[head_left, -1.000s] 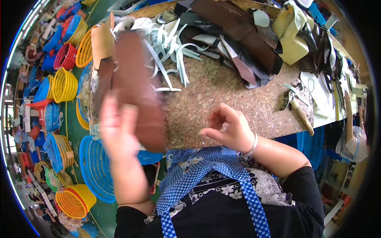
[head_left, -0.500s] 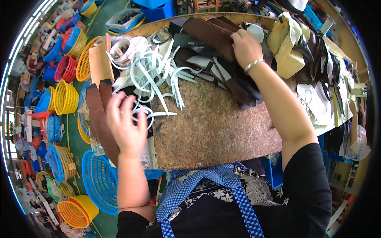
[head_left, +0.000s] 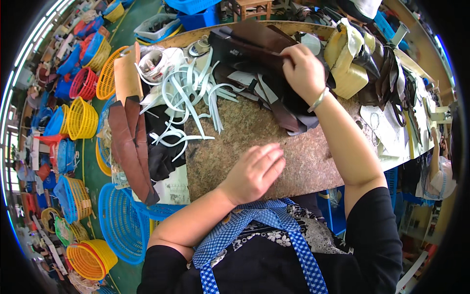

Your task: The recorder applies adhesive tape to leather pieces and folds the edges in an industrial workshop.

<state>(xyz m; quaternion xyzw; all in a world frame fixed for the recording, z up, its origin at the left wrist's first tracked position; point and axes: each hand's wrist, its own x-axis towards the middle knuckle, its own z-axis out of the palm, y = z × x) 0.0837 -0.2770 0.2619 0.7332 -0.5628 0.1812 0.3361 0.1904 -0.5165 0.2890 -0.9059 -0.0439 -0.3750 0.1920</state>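
My right hand (head_left: 304, 73) is closed on the edge of a dark brown leather piece (head_left: 257, 36) at the far side of the table, its thumb pressed against the fingers. Beneath it lies a heap of dark leather pieces with pale backing (head_left: 267, 90). Over the near part of the mottled brown work board (head_left: 220, 157) hovers my left hand (head_left: 257, 171), its fingers loosely stretched toward the right and nothing visible in them. Long brown leather pieces (head_left: 128, 147) overlap at the table's left side. A tangle of white strips (head_left: 188, 93) lies between them and the dark heap.
A cream-coloured folded piece (head_left: 350, 68) and more dark leather (head_left: 389, 81) lie at the back right. White paper sheets (head_left: 387, 132) cover the right side. Blue baskets (head_left: 122, 223) and yellow baskets (head_left: 82, 119) stand on the floor to the left.
My left hand has moved right from the brown pieces to above the board's near part. My right hand has shifted slightly nearer, and the leather in it has tilted up. Some white strips have shifted.
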